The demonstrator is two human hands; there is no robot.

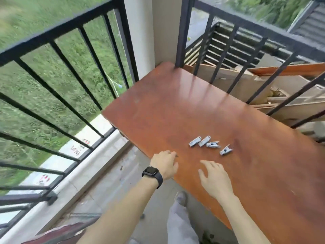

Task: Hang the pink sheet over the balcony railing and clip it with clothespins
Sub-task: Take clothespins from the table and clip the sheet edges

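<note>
Pink sheet: a dull pink-red fabric edge [70, 231] shows at the bottom of the view, off the near-left corner of the table [175, 103]. It is likely the sheet, but I cannot tell whether it lies over a rail.
Left hand [164, 164]: at the table's near-left edge, with a smartwatch [151, 171] on the wrist. The fingers are loosely bent, their tips on the wood, and they hold nothing.
Right hand [213, 178]: over the table's near part, palm down, fingers spread and relaxed, empty.
Clothespins [212, 144]: four grey plastic pegs in a loose row on the table, just beyond the right hand's fingertips.
Balcony railing [52, 35]: black metal bars beyond the table's left and far sides, with nothing draped over the stretch in view.
Step in hand: probably fetching the pegs, with no clipping done yet.
Next move: likely the right hand goes forward to pinch one or more pegs. They are small and lie close together, so a fingertip pick suits.
</note>
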